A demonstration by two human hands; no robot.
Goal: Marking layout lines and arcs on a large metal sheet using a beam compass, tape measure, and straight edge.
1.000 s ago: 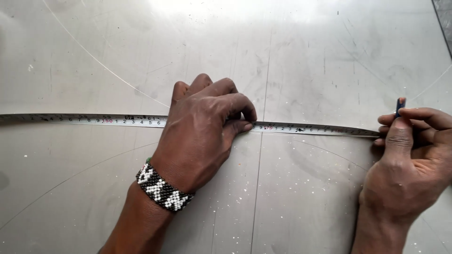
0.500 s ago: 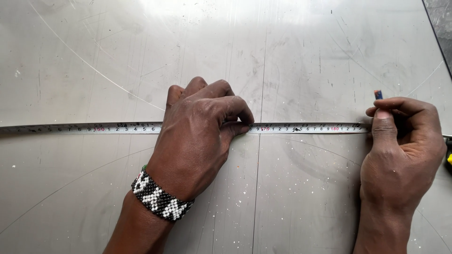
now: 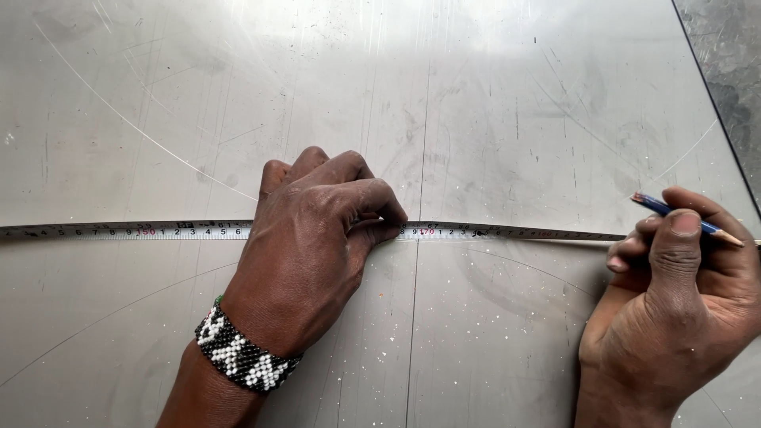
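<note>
The metal sheet (image 3: 515, 119) is dull grey steel with a soft sheen, scratched by fine curved lines and dotted with white specks. The tape measure (image 3: 119, 231) is thin, slightly glossy metal. The bracelet (image 3: 238, 357) has small shiny beads. The pencil (image 3: 683, 218) looks painted blue wood.

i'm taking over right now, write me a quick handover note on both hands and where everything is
Left hand: pressed down on the tape measure, pinning it flat against the metal sheet near a straight scribed line.
Right hand: holds a blue pencil between fingers and thumb, lying across the fingers with neither end on the sheet, and also grips the tape's right end.
Tape: stretched left to right across the sheet.
Done: curved arcs and straight lines are scratched on the sheet.
Left: no fresh pencil mark visible beside the tape.
</note>
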